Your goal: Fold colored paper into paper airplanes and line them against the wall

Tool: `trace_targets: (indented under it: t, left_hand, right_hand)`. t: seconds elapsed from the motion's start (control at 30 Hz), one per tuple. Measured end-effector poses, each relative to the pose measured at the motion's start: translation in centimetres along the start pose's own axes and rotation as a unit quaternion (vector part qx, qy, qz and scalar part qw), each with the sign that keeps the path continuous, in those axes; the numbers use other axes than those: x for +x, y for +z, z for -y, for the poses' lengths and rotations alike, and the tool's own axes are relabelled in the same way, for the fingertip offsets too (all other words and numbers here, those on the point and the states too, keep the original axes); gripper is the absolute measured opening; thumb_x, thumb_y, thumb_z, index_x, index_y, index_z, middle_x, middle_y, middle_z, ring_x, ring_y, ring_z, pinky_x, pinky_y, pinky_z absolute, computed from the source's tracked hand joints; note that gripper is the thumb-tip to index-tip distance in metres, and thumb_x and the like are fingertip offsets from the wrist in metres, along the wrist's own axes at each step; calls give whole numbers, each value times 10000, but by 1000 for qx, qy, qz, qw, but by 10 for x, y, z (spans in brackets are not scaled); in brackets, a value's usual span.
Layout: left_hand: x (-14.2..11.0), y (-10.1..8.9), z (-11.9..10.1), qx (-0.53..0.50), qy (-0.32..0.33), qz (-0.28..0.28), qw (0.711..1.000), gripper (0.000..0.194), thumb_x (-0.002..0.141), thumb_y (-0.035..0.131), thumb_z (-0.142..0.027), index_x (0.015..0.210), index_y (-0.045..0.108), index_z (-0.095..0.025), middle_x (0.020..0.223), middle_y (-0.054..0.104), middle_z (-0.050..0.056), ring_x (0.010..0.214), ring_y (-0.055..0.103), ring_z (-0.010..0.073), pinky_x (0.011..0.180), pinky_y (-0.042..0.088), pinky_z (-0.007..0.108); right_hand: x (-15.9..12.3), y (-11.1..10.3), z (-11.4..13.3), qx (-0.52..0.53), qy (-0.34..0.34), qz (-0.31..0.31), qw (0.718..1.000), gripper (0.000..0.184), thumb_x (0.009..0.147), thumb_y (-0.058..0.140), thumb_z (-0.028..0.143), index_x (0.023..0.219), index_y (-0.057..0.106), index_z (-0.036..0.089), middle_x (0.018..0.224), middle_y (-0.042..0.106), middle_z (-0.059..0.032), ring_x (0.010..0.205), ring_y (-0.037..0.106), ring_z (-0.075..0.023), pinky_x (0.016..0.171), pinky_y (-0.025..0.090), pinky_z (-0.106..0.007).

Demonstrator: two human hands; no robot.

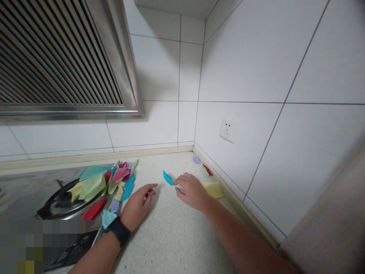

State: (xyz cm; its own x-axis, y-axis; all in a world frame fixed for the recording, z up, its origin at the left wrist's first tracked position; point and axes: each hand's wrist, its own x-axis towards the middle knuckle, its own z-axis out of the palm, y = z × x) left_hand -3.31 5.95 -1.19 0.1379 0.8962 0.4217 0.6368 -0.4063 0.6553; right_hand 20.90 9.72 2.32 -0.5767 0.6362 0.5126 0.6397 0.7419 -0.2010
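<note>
My right hand [191, 190] rests on the speckled counter [173, 236], its fingertips pinched on a small blue folded paper [167, 177]. My left hand [138, 205], with a black band on the wrist, lies on the counter a little to the left, fingers stretched out and holding nothing. It sits just right of a heap of coloured folded papers [105, 182]. A yellow paper [212, 189] lies under and behind my right hand.
A gas burner [61, 201] sits at the left, partly covered by the paper heap. A range hood [62, 57] hangs above it. Tiled walls meet in the corner, with a wall socket [229, 129] on the right wall. A few small papers [203, 167] lie along the right wall.
</note>
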Motion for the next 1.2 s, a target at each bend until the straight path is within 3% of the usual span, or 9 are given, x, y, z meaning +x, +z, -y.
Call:
trace_targets:
  t: [0.17, 0.4, 0.73, 1.0, 1.2]
  left_hand:
    - [0, 4, 2, 15, 12, 15, 1000, 288, 925, 409, -282, 1141, 589, -218, 955, 676, 58, 835, 633, 175, 761, 493, 301]
    - [1, 8, 0, 33, 35, 36, 998, 264, 924, 410, -278, 1081, 614, -219, 969, 673, 60, 862, 622, 188, 789, 477, 313]
    - [1, 5, -3, 37, 46, 53, 997, 233, 908, 430, -247, 1017, 633, -211, 981, 660, 59, 879, 605, 182, 807, 462, 316]
    - [1, 3, -10, 49, 67, 71, 994, 224, 876, 450, -215, 961, 656, -203, 920, 662, 59, 857, 606, 182, 795, 462, 313]
    - [0, 4, -8, 58, 80, 79, 992, 225, 866, 457, -219, 952, 664, -204, 912, 668, 64, 855, 608, 188, 786, 471, 312]
  right_hand:
    - [0, -7, -3, -72, 41, 14, 996, 286, 839, 567, 234, 1122, 603, 208, 1074, 648, -65, 1010, 512, -224, 883, 361, -366]
    - [-3, -15, -11, -162, 85, 24, 983, 303, 844, 555, 318, 1115, 600, 190, 1060, 653, -94, 1002, 516, -263, 846, 359, -397]
    - [-15, -41, -55, -225, 230, 72, 944, 397, 890, 440, 493, 1016, 667, 193, 1091, 662, -143, 1085, 507, -306, 873, 363, -415]
    - [-19, -42, -66, -244, 261, 144, 923, 537, 879, 373, 592, 918, 706, 173, 978, 678, -180, 1012, 538, -336, 817, 385, -449]
    - [-18, -41, -64, -260, 271, 139, 916, 538, 874, 384, 595, 889, 702, 161, 987, 679, -182, 1021, 541, -341, 821, 389, -448]
